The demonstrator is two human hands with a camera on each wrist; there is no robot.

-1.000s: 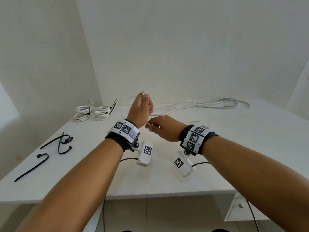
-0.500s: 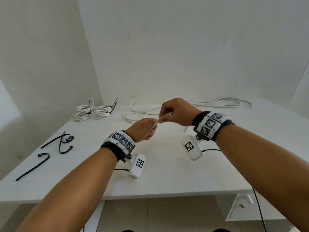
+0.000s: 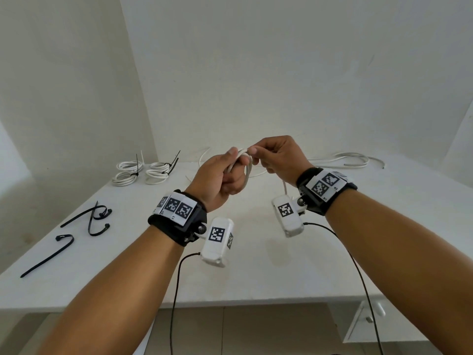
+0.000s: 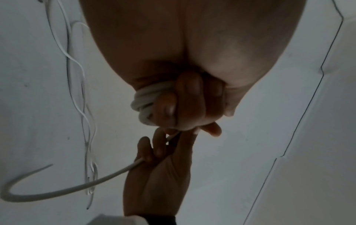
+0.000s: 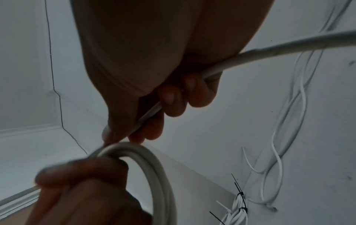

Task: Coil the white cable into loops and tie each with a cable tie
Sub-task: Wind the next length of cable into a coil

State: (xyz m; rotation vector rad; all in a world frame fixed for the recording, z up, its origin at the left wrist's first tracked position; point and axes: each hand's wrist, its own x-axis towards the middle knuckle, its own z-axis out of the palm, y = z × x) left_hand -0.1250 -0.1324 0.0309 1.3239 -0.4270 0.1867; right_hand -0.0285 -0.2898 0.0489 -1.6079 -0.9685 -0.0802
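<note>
The left hand (image 3: 219, 175) now sits raised above the middle of the counter (image 3: 256, 272), its grip curled tight round a small bundle of loops in the white cable (image 3: 247, 170). The right hand (image 3: 279, 160) has come across to meet it, fingertips almost touching the left thumb, and pinches the cable's running length between thumb and fingers. Half a second back the hands were set apart with a straight stretch of cable between them; that stretch has since been laid onto the bundle, so another turn has just gone on. The left wrist view shows two or three turns stacked against the left hand's fingers (image 4: 185, 103), and the right wrist view shows the same loops (image 5: 146, 164) arching over them.

From the right hand the slack drops to the counter and trails toward the back right corner, where the uncoiled length (image 3: 350, 161) lies in long bends. Plenty remains, so I judge this coil unfinished, with more turns to come before tying.

Two finished coils (image 3: 143, 170), each already tied, sit at the back left corner. Three loose black cable ties (image 3: 89, 219) lie along the left edge, well apart from both hands
</note>
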